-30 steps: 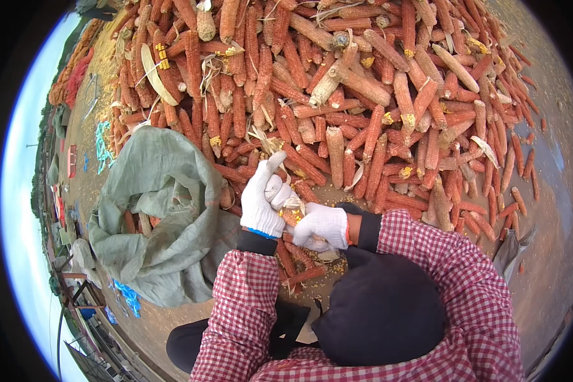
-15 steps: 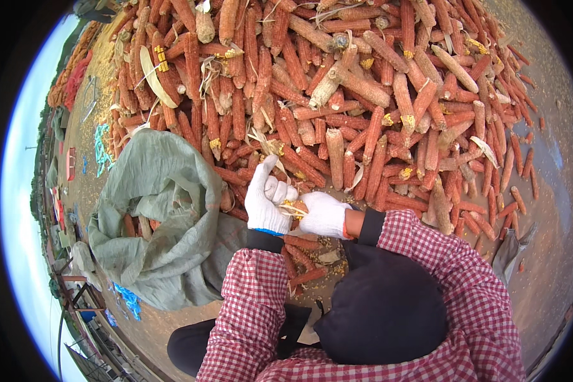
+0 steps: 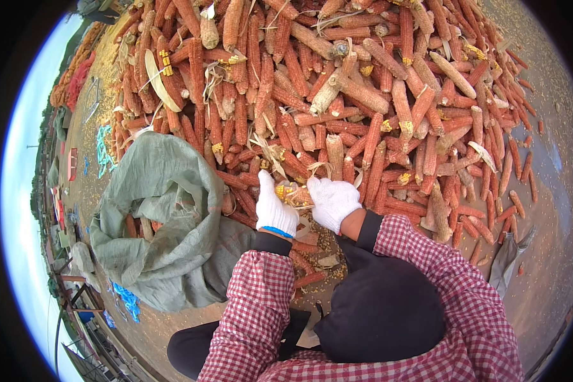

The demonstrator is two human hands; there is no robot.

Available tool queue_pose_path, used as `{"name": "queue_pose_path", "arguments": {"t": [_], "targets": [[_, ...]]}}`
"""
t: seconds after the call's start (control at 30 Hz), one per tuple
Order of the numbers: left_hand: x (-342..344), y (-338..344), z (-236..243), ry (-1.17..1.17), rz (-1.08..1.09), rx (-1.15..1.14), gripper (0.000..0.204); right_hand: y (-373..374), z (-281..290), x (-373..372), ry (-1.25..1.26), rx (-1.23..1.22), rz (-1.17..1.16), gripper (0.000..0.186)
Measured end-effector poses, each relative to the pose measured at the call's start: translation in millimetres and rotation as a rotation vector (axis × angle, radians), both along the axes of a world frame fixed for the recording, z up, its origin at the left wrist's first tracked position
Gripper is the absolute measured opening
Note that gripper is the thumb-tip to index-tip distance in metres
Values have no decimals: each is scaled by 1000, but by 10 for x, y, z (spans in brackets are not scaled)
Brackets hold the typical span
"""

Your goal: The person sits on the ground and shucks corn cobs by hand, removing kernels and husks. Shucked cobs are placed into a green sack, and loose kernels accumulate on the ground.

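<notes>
In white knit gloves, my left hand [image 3: 275,205] and my right hand [image 3: 333,204] are curled around a short corn cob [image 3: 293,195] with yellow kernels and bits of pale husk, one hand at either end. It is held just in front of a big pile of mostly red, stripped cobs [image 3: 372,118]. A crumpled grey-green woven sack [image 3: 143,254] lies open to my left, with cobs inside. Loose kernels [image 3: 328,248] and a few cobs are scattered beneath my hands.
A grey sheet or bag [image 3: 504,270] lies on the concrete [image 3: 541,286] at the right. Blue plastic scraps [image 3: 127,299], turquoise twine [image 3: 103,149], a red heap [image 3: 79,76] and spread yellow grain are at the left, where structures line the yard's edge.
My hands have shifted right and spread slightly apart, uncovering more of the cob between them. My left thumb has dropped lower and my right wrist has turned.
</notes>
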State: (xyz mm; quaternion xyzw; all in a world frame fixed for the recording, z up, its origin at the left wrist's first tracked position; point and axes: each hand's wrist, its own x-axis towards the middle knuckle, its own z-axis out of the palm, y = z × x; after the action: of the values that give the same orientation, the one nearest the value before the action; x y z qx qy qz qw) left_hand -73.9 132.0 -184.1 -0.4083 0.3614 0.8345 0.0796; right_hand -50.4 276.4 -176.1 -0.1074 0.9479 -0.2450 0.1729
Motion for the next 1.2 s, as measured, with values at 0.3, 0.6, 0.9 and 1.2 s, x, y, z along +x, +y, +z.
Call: {"name": "queue_pose_path", "arguments": {"t": [0.3, 0.6, 0.9, 1.2], "targets": [[251, -42, 256, 132, -551, -767, 45, 72, 31, 119, 3, -18, -73, 30], [256, 119, 375, 197, -567, -1241, 50, 19, 24, 257, 191, -105, 10, 36], [399, -15, 288, 563, -641, -1326, 38, 69, 39, 364, -634, -1153, -274, 32], [345, -28, 372, 438, -604, -572, 40, 81, -16, 309, -588, -1074, -314, 28]]}}
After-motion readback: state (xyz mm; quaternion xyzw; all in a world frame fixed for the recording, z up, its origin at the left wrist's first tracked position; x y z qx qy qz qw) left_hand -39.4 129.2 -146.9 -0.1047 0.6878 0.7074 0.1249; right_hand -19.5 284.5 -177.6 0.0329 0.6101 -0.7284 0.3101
